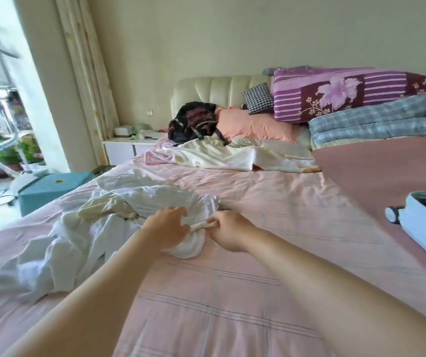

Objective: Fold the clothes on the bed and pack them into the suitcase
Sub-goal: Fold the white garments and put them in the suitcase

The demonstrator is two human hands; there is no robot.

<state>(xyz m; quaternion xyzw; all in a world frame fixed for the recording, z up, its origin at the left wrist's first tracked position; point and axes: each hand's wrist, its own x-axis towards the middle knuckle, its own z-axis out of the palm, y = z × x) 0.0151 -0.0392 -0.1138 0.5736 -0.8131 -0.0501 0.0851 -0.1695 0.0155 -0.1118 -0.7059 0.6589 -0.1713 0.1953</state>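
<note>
Left hand [166,228], right hand [228,231] pinching crumpled white garment [155,199], rolled hem

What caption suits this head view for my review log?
Left hand and right hand pinch the edge of a white garment on the pink bed; suitcase open at right.

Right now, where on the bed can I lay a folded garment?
Bare sheet lies between the white clothes pile and the suitcase, and nearer you. Crowded: the left side and the headboard end with backpack and quilts.

Both arms outstretched, left hand [166,228] and right hand [228,231] close together, each grip seemingly on white cloth [188,247].
</note>
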